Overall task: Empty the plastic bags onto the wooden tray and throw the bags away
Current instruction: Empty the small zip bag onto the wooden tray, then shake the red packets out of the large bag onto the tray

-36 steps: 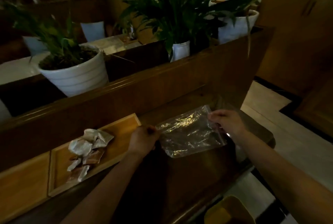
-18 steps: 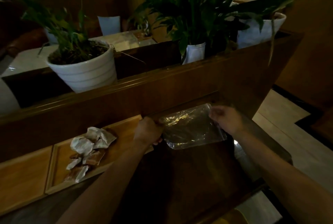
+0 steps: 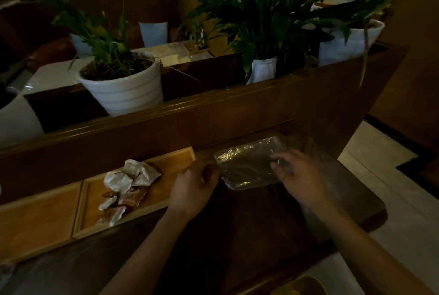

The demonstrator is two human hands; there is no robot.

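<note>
Two hands on one plastic bag, which hangs just above the dark counter, right of the wooden tray where the packets lie. Its long axis runs left-right between my grips: left hand pinches the left edge, nearest the tray; right hand has fingers loosely spread over the right end, pinch not clear. Bag looks empty, so I'd judge binning is next.

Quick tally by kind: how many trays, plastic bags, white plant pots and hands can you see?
Trays: 2
Plastic bags: 1
White pots: 6
Hands: 2, left, right
Total: 11
</note>
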